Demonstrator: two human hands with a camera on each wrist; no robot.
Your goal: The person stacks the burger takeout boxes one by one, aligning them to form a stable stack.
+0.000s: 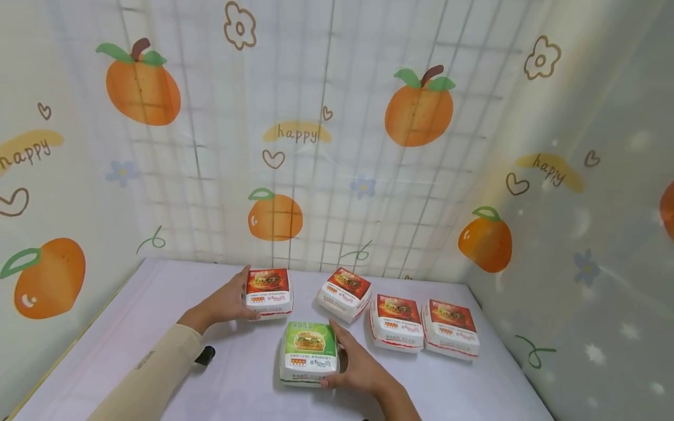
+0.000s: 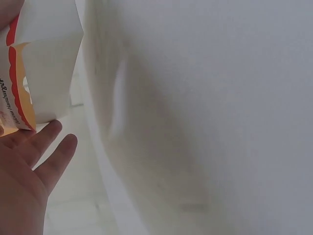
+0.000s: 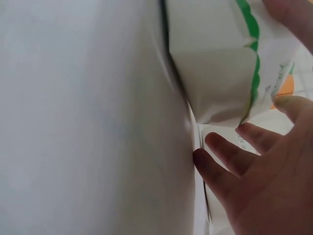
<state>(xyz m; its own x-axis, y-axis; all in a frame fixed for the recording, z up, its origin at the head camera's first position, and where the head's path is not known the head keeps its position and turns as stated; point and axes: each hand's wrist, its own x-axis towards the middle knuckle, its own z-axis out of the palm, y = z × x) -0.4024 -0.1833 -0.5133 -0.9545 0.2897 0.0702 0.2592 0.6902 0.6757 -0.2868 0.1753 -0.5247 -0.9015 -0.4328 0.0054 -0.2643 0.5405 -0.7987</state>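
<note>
At the back left of the table, my left hand (image 1: 235, 298) grips a red-topped burger box (image 1: 268, 292) by its left side. The thumb lies at the near corner and a finger at the far one. Nearer the front, my right hand (image 1: 355, 362) holds a green-topped burger box (image 1: 309, 354) from the right, with the thumb low at the front. In the left wrist view, the fingers (image 2: 56, 156) spread beside the white box wall with its red scalloped edge. Fingertips (image 3: 244, 129) meet the green-edged box in the right wrist view.
Three more red-topped burger boxes stand to the right: one turned box (image 1: 344, 294) at the back, then a middle box (image 1: 396, 323) and a right box (image 1: 451, 328) side by side. A small dark object (image 1: 205, 355) lies by the left sleeve. Printed curtains (image 1: 337, 169) enclose the table (image 1: 237, 386).
</note>
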